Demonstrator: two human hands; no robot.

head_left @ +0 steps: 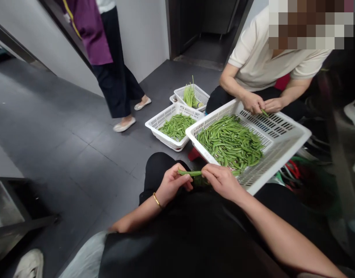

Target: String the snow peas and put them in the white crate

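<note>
A single green pea pod (191,173) stretches level between my two hands, over my lap. My left hand (176,180), with a gold bracelet at the wrist, pinches one end of it between thumb and fingers. At the other end, the fingertips of my right hand (222,181) are closed on the pod's tip. Just beyond my right hand is a large white slotted basket (284,148) holding a heap of green pea pods (231,143). Farther left, a smaller white basket (154,125) contains more pods (177,126).
Across the large basket sits a co-worker (258,65), whose hands (262,104) hold a pod above its rim. Another person (113,73) stands on the grey floor (87,154) to the left. A white basket with long green stalks (190,95) is behind. A metal frame (17,220) stands lower left.
</note>
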